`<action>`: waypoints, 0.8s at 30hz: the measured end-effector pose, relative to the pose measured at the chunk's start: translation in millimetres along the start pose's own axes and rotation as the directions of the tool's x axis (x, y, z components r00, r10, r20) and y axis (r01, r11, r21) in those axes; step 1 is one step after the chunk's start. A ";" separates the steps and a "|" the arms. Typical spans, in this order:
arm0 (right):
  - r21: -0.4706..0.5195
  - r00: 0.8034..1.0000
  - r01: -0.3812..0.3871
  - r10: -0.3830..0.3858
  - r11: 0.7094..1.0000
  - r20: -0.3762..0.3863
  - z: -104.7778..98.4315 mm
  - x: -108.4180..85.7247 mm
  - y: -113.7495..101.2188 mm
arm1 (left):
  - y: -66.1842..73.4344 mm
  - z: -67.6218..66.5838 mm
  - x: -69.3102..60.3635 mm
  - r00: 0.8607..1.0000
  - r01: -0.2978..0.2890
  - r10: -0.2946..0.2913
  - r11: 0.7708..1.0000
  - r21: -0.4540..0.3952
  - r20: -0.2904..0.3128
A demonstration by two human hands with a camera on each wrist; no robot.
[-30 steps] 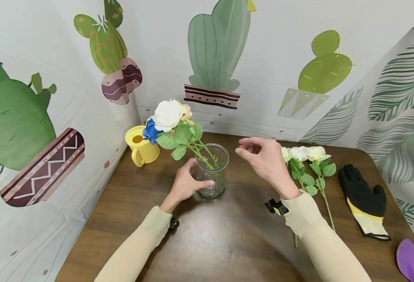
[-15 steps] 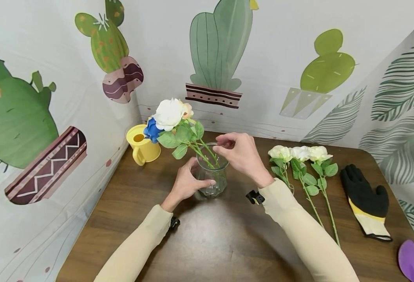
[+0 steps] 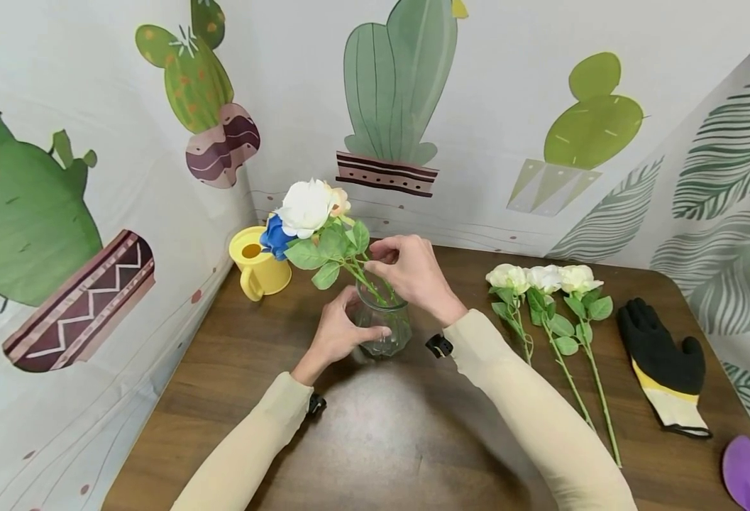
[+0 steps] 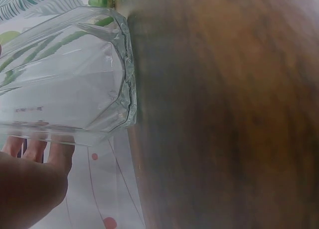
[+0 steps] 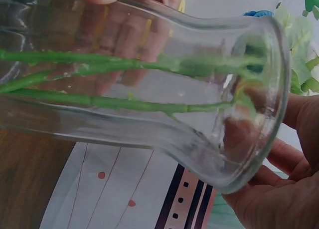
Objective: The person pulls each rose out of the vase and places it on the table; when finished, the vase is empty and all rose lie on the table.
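In the middle of the head view, the left hand (image 3: 339, 323) grips the glass vase (image 3: 384, 332), which stands upright on the table (image 3: 362, 440). The right hand (image 3: 413, 273) curls its fingers beside the green stems (image 5: 139, 106) at the rim (whether it pinches one, I cannot tell). Above, left of centre, the white flower (image 3: 306, 207) and blue flower (image 3: 276, 237) lean towards the upper left, near the yellow watering can (image 3: 267, 274).

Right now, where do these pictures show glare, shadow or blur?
Head view: pale glare on the table, with a darker shadow near the right sleeve; left wrist view: the wood grain looks soft and smeary; right wrist view: white highlights on the glass vase, stems hazier near its rim.
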State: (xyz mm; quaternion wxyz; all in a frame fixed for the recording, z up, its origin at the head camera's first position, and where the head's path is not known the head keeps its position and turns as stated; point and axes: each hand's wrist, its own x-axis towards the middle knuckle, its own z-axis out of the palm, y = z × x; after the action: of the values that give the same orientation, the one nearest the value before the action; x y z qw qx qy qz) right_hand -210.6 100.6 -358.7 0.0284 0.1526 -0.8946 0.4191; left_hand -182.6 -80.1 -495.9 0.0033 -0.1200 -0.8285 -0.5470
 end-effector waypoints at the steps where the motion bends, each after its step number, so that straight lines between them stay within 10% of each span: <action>1: -0.003 1.000 0.003 -0.003 1.000 0.002 0.8 1.4 -0.3 | 0.3 -0.1 0.0 1.000 0.001 -0.001 1.000 -0.001 0.000; 24: -0.020 1.000 -0.013 0.013 1.000 -0.009 7.7 8.6 -4.1 | 0.9 -0.5 0.1 1.000 -0.004 0.004 1.000 -0.016 -0.002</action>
State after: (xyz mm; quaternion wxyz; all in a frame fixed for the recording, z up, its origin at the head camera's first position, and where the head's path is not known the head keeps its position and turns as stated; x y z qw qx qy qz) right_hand -217.0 90.1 -359.1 0.0310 0.1449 -0.8995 0.4111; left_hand -182.6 -80.1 -494.9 0.0044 -0.1214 -0.8239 -0.5536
